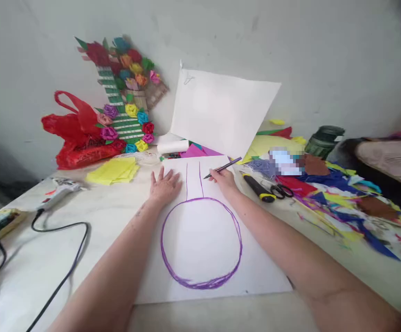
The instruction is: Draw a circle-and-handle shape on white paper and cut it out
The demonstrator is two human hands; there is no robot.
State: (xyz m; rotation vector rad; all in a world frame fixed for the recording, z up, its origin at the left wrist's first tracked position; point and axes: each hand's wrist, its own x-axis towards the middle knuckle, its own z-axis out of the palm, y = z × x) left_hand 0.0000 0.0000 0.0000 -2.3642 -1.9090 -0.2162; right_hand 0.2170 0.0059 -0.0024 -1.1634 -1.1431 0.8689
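A large white sheet of paper [266,276] lies on the table before me. On it is a purple circle [241,244], drawn in several overlapping strokes, with two thin upright lines rising from its top. My left hand [164,185] rests flat on the sheet's upper left part, fingers spread, left of the lines. My right hand [224,179] grips a dark pen [230,163] at the upper right. The pen's tip is beside the right-hand line; whether it touches the paper I cannot tell.
Yellow paper squares [113,170], a red plastic bag [77,131] and a glue gun [56,193] with its cord are to the left. A flower-decorated craft [126,101] leans against the wall. On the right are a box cutter [258,188], scissors [282,191] and coloured scraps [356,221].
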